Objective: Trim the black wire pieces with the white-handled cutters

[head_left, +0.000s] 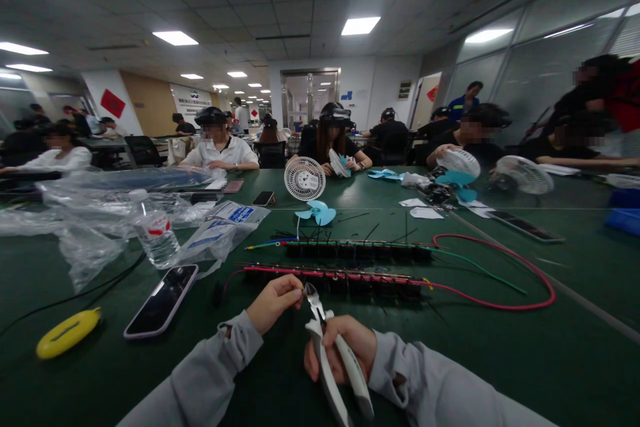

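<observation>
My right hand [345, 350] grips a pair of diagonal cutters [317, 307] by the white handles, its metal jaws apart and pointing away from me. Left of the jaws, my left hand [276, 302] is closed in a pinch; whatever lies between its fingertips is too small to make out. Just beyond both hands lies a long black strip with red wires [350, 275], bundled along its length. Behind it rests a second black strip with a green wire [357, 250]. Thin dark tie ends stick out of both strips.
On the left are a phone [161, 301], a yellow oval object [69, 333], a water bottle [154, 230] and plastic bags [225, 223]. A red cable [543, 280] loops at right. Blue fan blades [316, 213] and a white fan grille [305, 178] are ahead, with people across the table.
</observation>
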`<state>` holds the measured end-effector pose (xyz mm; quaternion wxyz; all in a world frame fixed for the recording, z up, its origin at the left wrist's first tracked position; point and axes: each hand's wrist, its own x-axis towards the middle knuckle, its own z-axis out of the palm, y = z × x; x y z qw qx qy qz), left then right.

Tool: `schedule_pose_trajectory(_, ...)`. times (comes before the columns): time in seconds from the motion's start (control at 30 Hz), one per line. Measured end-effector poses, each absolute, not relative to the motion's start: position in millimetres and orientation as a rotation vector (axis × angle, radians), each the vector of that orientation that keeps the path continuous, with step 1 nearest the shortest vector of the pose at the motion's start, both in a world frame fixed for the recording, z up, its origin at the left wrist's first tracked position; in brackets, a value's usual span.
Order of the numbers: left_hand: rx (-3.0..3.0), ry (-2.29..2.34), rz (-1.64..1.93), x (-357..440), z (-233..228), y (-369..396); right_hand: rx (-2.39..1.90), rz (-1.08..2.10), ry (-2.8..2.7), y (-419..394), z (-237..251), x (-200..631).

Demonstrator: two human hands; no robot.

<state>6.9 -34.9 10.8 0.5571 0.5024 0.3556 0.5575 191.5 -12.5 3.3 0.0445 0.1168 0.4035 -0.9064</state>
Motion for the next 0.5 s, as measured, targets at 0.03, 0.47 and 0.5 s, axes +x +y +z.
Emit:
schedule_pose_trajectory(0.03, 1.185, 0.841, 1.314, 7.1, 11.2, -35.0, 0.362, -2.776, 1.23, -12.7, 4.1, 192.1)
schedule_pose_trajectory(0.47, 1.188, 0.832, 1.298, 6.6, 8.0, -34.5, 0.554, -2.669, 1.023, -14.1, 18.9, 191.7)
schedule_pose_trajectory(0.5, 1.188, 0.83, 1.295, 6.6, 8.3, -34.5, 0.573, -2.659, 1.008, -13.5, 18.6, 191.0)
